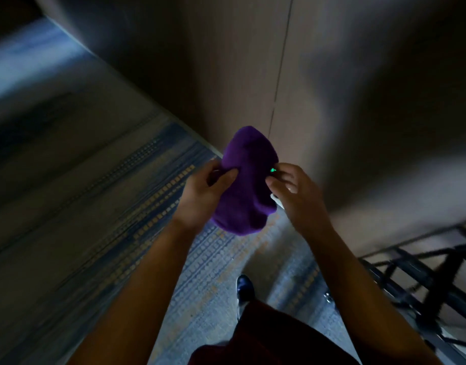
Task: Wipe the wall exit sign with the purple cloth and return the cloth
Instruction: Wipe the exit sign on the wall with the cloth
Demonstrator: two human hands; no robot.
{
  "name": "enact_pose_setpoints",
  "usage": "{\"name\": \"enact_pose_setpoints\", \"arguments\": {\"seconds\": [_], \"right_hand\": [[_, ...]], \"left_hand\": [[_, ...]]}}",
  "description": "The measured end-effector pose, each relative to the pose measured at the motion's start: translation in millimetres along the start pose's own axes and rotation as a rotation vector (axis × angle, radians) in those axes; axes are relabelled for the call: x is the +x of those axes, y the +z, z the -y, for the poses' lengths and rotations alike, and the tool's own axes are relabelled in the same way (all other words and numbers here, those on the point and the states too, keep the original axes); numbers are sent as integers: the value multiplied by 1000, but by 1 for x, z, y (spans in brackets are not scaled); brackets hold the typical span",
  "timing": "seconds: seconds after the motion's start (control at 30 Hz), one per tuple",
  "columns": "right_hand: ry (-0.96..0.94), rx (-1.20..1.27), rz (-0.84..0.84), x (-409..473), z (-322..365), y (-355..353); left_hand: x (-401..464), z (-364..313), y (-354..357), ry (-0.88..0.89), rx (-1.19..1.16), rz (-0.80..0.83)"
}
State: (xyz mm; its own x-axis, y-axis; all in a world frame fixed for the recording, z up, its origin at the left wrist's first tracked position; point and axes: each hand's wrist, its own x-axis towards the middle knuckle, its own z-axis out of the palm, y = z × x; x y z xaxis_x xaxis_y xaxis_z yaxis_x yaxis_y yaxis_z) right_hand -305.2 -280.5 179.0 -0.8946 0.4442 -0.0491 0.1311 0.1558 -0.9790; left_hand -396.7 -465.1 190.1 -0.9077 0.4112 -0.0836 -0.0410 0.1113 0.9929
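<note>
Together, both hands [204, 192] gripping the purple cloth [246, 180].

Wall [332, 88] is closing me in ahead, black metal rack [424, 280] crowding my right, patterned carpet [108, 206] lying open leftward.
</note>
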Motion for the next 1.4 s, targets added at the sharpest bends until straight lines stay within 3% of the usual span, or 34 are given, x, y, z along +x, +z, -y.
{"name": "enact_pose_setpoints", "arguments": {"seconds": [0.17,0.4,0.6,0.77,0.97,1.13,1.4], "right_hand": [[63,-13,171,73,26,62],[115,-94,159,134,29,133],[108,-98,-174,149,23,178],[149,47,-320,150,27,213],[150,72,-376,175,24,226],[163,154,-524,211,9,209],[220,195,-770,272,-20,181]], "left_hand": [[53,5,-44,-117,-247,-38],[118,22,-97,-242,-292,65],[177,39,-154,-420,-99,314],[220,36,-195,-445,85,438],[268,25,-174,-471,-46,566],[307,25,-134,-486,-195,533],[384,22,-70,-429,-111,496]]}}
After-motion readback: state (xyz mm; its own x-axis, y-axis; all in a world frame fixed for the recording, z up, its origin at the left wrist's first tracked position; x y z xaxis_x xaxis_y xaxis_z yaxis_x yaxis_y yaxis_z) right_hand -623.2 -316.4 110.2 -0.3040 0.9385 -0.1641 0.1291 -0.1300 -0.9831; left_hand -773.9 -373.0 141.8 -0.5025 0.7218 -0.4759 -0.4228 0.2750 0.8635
